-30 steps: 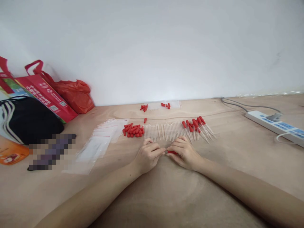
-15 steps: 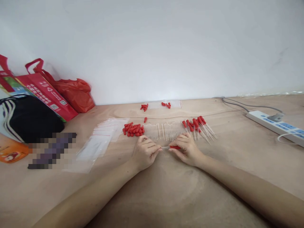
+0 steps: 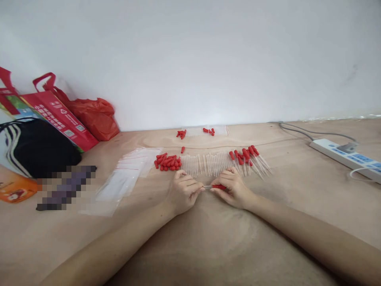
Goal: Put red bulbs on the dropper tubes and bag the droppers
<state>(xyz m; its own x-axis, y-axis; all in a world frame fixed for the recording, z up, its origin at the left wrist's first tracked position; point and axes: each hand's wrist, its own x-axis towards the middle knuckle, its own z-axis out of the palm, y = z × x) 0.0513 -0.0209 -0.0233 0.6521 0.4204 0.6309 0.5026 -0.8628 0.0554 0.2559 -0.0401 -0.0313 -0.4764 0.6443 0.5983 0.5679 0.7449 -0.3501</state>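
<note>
My left hand [image 3: 186, 193] is closed in a pinch on a thin glass dropper tube [image 3: 207, 186]. Facing it, my right hand [image 3: 232, 187] grips a red rubber bulb [image 3: 218, 186] at the tube's right end. Tube and bulb lie in one line, low over the table; how deep the tube sits in the bulb is hidden by my fingers. Just beyond my hands, several bare glass tubes [image 3: 218, 163] lie side by side. A pile of loose red bulbs [image 3: 169, 163] is left of them. On the right lie several droppers with bulbs fitted [image 3: 245, 154].
Clear zip bags [image 3: 125, 174] are spread at the left. Farther left stand a black drawstring bag [image 3: 44, 149], a red shopping bag [image 3: 59, 115] and a red plastic bag [image 3: 97, 119]. Another bag with red bulbs [image 3: 195, 131] lies near the wall. A power strip [image 3: 345, 155] sits at right.
Both hands stay almost in place, with the grip on the tube and bulb unchanged. The whole view has shifted very slightly.
</note>
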